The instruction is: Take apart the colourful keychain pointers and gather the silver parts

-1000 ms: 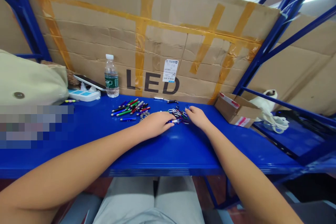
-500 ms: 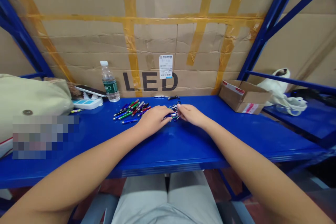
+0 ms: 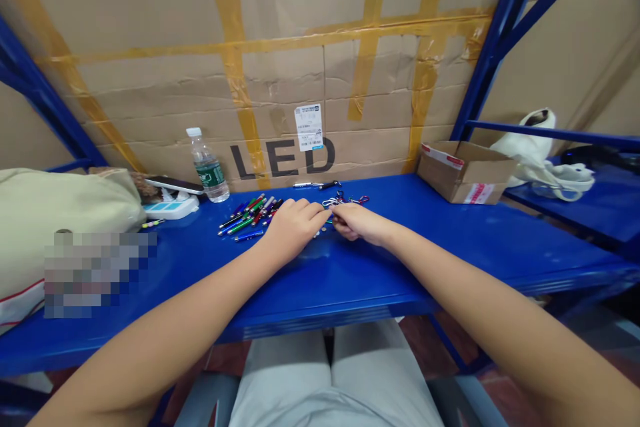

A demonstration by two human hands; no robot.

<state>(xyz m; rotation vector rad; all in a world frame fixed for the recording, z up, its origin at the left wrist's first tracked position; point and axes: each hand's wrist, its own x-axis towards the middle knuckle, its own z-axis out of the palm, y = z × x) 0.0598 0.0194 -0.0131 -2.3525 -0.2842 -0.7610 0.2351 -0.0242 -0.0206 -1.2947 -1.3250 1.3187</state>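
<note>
My left hand (image 3: 296,225) is closed over the blue table, just right of a pile of colourful metal pens (image 3: 249,217). My right hand (image 3: 356,223) is closed in a pinch, its fingertips meeting those of my left hand. Whatever small thing lies between the fingers is too small to name. Right behind the fingertips lie several carabiner clips (image 3: 361,199), among them red and white ones. A silver pen (image 3: 306,185) and a black one (image 3: 329,185) lie farther back.
On the left are a water bottle (image 3: 209,167), a white power strip (image 3: 175,207), a phone (image 3: 173,185) and a cream bag (image 3: 75,203). An open cardboard box (image 3: 463,173) stands at the right, with a white bag (image 3: 555,170) beyond it. Cardboard (image 3: 280,80) backs the table.
The camera view has tilted a little. My hands have come together at the fingertips, and my right fingers are more curled. More of the clips now shows behind my right hand.
</note>
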